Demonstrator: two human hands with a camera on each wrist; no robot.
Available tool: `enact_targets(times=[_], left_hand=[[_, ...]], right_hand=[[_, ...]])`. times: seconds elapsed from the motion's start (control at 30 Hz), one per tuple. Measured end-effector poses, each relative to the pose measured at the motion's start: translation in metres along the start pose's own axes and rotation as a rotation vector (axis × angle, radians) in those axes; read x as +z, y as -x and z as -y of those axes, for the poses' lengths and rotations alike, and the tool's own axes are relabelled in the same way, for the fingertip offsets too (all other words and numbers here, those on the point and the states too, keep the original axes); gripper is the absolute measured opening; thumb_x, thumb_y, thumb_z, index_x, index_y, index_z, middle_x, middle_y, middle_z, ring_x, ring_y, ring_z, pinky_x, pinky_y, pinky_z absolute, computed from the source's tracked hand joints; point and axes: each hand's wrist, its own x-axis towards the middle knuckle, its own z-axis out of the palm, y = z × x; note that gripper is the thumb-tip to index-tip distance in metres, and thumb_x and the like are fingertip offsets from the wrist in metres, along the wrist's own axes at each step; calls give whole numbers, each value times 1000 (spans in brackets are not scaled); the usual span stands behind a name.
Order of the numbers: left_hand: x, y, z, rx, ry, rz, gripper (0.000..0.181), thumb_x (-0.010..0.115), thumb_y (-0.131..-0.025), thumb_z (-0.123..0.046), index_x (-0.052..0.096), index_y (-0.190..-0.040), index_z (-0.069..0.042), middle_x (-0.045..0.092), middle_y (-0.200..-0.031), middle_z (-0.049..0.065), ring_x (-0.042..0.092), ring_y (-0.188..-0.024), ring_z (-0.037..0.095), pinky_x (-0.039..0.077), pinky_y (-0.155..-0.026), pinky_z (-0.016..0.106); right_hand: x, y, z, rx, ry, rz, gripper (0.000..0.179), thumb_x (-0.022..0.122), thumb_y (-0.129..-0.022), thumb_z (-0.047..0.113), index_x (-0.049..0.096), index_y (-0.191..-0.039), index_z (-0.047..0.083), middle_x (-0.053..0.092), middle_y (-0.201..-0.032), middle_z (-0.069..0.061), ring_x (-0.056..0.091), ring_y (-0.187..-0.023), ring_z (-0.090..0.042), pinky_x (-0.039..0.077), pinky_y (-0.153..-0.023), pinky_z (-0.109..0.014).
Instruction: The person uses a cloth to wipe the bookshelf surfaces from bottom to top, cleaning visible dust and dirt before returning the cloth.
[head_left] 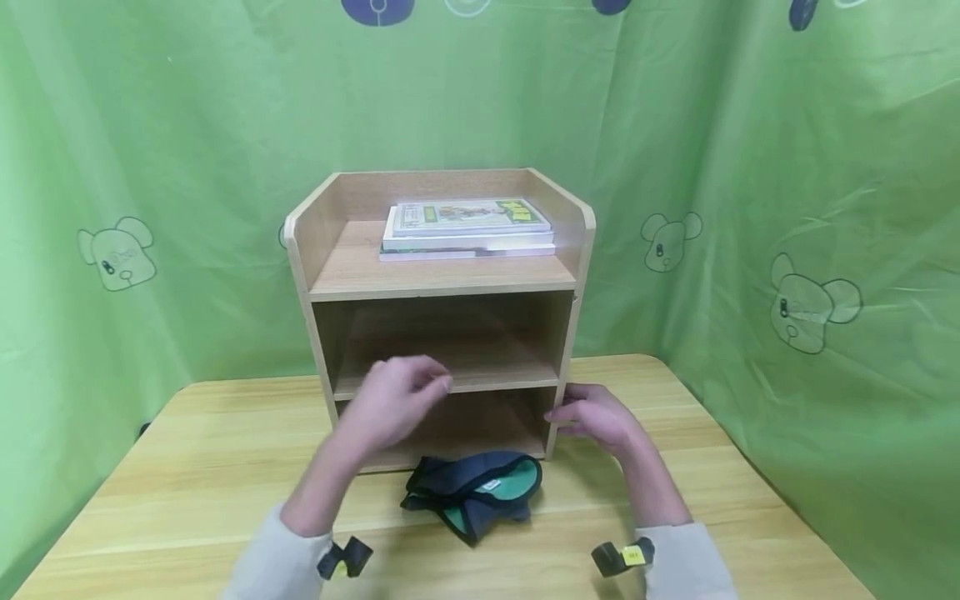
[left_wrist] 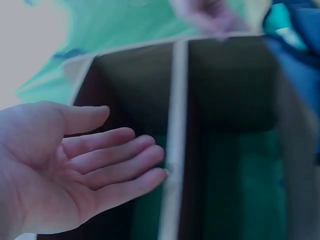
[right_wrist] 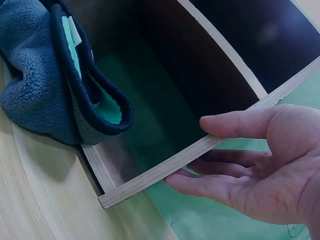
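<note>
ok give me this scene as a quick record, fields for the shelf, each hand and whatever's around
shelf: wooden, upright on the table, top tray above two open compartments
left hand: in front of the shelf, holding nothing
right hand: grips the right side panel low down, thumb inside, fingers outside
cloth item: blue and green, dark edging, on the table before the shelf
books: stacked on the top tray
backdrop: green, with cartoon animal heads

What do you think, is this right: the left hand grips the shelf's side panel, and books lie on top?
Wrong hand: the right hand grips the side panel, as the right wrist view shows. Books do lie on top.
</note>
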Motion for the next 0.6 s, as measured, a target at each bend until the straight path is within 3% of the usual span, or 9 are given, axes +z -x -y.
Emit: enact_targets(times=[0.17, 0.27, 0.37, 0.47, 0.53, 0.6], left_hand=[[-34, 5, 4, 11, 36, -361, 22, 64, -100, -26, 75, -94, -8, 76, -80, 4, 69, -69, 17, 55, -62, 32], [-48, 10, 12, -22, 49, -614, 26, 63, -101, -26, 72, -89, -5, 73, -73, 8, 66, -61, 16, 51, -53, 24], [-59, 15, 23, -95, 76, -808, 28, 64, -100, -28, 72, -91, -3, 71, -76, 11, 59, -60, 13, 46, -55, 19], [-67, 20, 32, -182, 137, -858, 30, 67, -98, -32, 70, -101, -2, 72, -87, 11, 60, -71, 11, 46, -67, 19], [-70, 22, 38, -247, 200, -796, 36, 68, -96, -36, 66, -112, -4, 72, -100, 11, 63, -85, 12, 48, -78, 22], [-71, 23, 42, -293, 266, -687, 46, 69, -96, -38, 59, -128, -7, 70, -117, 12, 65, -104, 17, 51, -91, 29]], right_hand=[[0, 1, 0, -2, -2, -8, 66, 65, -89, 1, 37, -146, -16, 38, -152, -37, 57, -128, -42, 49, -106, -51], [0, 1, 1, -2, 1, -11, 66, 65, -89, 1, 38, -146, -16, 38, -152, -37, 57, -128, -42, 49, -105, -51], [1, 1, 1, -2, 0, -9, 66, 65, -89, 1, 38, -146, -16, 38, -152, -37, 57, -128, -42, 49, -105, -51], [2, 0, 1, -4, -3, -6, 66, 65, -89, 2, 37, -146, -16, 38, -152, -37, 58, -127, -42, 49, -105, -51], [2, 0, 1, -3, -4, -8, 66, 65, -89, 1, 37, -146, -16, 39, -151, -37, 58, -127, -41, 49, -105, -51], [2, 1, 1, -1, -5, -10, 67, 65, -89, 1, 36, -146, -16, 38, -152, -38, 57, -127, -42, 49, -105, -51]])
